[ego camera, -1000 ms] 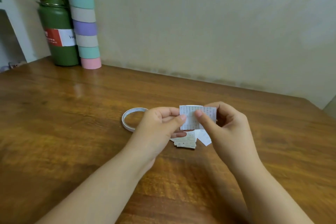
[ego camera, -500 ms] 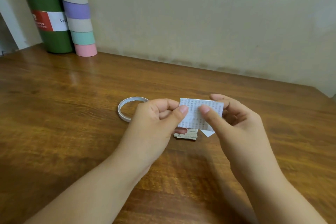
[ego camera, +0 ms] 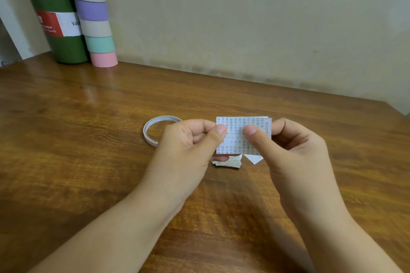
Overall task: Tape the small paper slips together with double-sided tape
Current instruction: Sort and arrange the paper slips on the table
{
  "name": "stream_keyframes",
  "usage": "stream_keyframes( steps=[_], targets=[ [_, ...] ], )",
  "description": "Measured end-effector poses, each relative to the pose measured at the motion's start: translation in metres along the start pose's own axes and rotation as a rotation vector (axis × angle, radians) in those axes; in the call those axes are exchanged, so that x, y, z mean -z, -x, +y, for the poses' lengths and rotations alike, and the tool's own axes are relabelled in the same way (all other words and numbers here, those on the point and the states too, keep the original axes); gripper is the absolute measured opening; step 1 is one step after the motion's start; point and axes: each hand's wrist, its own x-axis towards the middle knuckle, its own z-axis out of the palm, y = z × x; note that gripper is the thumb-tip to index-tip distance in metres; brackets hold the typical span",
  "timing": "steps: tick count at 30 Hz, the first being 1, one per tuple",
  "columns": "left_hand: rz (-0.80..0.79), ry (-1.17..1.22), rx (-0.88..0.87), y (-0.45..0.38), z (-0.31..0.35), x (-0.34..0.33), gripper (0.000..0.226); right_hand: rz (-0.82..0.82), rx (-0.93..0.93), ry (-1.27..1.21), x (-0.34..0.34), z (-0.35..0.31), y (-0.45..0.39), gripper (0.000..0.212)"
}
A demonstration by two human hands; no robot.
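Centre-right of the frame, the left hand and right hand both pinch the printed slip above the desk. Uneven thumb pressure could skew the layers (tape bonds instantly), sealing them crooked.

A brown wood-grain counter fills the view. At about 10 o'clock on it, against the beige wall, a dark green metal bottle with a red-and-white label stands upright, touching a pastel-banded cylindrical tube at its 3 o'clock.
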Motion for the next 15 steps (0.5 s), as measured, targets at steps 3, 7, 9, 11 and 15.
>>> stream_keyframes(
  steps=[3, 7, 9, 11, 15],
  targets=[
    [-0.005, -0.006, -0.002, 0.0003, -0.0007, 0.0001, 0.019, 0.005, 0.01, 0.019, 0.0002, 0.0012, -0.0003, 0.027],
    [-0.004, -0.005, -0.008, 0.0003, -0.0003, 0.0, 0.019, 0.002, 0.02, 0.033, 0.0004, 0.002, -0.0002, 0.029],
    [-0.002, -0.008, -0.012, 0.0002, -0.0002, -0.0003, 0.019, -0.001, 0.021, 0.031, 0.0005, 0.0021, -0.0005, 0.03],
    [-0.002, -0.014, -0.012, 0.0002, 0.0, -0.0004, 0.02, -0.006, 0.02, 0.031, 0.0007, 0.002, -0.0008, 0.03],
    [-0.006, -0.002, -0.007, 0.0003, 0.0011, -0.0012, 0.021, -0.001, 0.023, 0.032, 0.0011, 0.0021, -0.0012, 0.03]
  ],
)
